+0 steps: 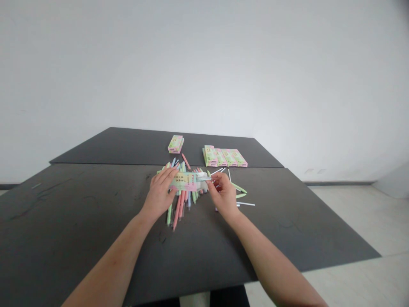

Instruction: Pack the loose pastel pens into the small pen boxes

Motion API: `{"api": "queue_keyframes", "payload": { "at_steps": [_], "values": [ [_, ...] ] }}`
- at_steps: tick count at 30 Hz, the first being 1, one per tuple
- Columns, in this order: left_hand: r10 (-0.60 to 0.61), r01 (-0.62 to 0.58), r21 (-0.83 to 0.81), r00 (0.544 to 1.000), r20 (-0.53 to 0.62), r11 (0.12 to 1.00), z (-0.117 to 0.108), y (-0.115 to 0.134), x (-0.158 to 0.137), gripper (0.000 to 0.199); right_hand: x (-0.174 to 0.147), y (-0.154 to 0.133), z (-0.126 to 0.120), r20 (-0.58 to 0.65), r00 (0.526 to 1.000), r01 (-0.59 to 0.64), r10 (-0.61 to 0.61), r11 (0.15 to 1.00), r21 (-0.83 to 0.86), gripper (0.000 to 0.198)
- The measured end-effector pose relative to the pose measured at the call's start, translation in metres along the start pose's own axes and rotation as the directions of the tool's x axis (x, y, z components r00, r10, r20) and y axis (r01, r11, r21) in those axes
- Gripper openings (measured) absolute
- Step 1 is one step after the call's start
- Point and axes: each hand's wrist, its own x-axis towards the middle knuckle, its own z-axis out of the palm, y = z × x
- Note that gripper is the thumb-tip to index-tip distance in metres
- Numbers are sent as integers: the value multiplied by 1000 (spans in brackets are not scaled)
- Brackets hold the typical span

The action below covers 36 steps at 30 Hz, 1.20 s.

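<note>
Dark-clothed legs (230,296) showed at the lower edge, between five and seven o'clock (directions about the printed carton (183,181)). The left forearm (111,256) reached in from eight o'clock and the right forearm (271,260) from four, over a dark desk (297,221). Coloured pens (181,205) fanned out toward six o'clock beneath the carton; whether it touched them could not be told. At nine o'clock, the left hand (161,187) had its fingers clamped on the carton. At three o'clock, the right hand (223,194) pinched a slim silvery item (204,178) at the carton's end. Green pens (239,187) lay just beyond that hand. Farther off, a row of cartons (227,157) stood at two o'clock and a stack of cartons (175,144) at twelve, before a pale wall (204,64).
</note>
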Motion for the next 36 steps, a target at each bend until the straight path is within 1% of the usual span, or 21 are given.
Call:
{"api": "queue_keyframes", "payload": {
  "at_steps": [4,9,12,15,18,23,26,28,31,36],
  "values": [
    [-4,4,11,1000,17,1000,0,0,0,56,0,2,0,-20,999,31,-32,998,-60,14],
    [1,-2,17,1000,25,1000,1,0,0,57,0,2,-1,-14,982,185,-190,969,-164,11],
    [5,-6,13,1000,27,1000,2,1,-1,58,1,0,1,-5,965,256,-261,952,-169,10],
    [11,-11,11,999,36,1000,2,2,-1,56,1,1,4,11,956,292,-294,944,-155,11],
    [13,-13,8,999,44,1000,0,4,-1,56,0,2,8,41,954,301,-299,938,-174,13],
    [17,-17,-4,999,50,1000,-1,7,0,57,-2,4,11,75,966,260,-249,939,-224,18],
    [9,-9,-8,999,48,1000,-1,7,0,57,-2,2,10,89,965,262,-247,935,-239,20],
    [3,-3,-10,999,42,1000,-1,6,1,57,-2,-1,10,88,962,274,-260,927,-258,21],
    [-2,2,-12,1000,29,1000,-1,5,1,57,0,-3,10,54,961,276,-272,921,-274,19],
    [1,-1,-12,1000,21,1000,0,4,1,57,1,-3,13,32,969,246,-246,942,-230,16]
  ]
}}
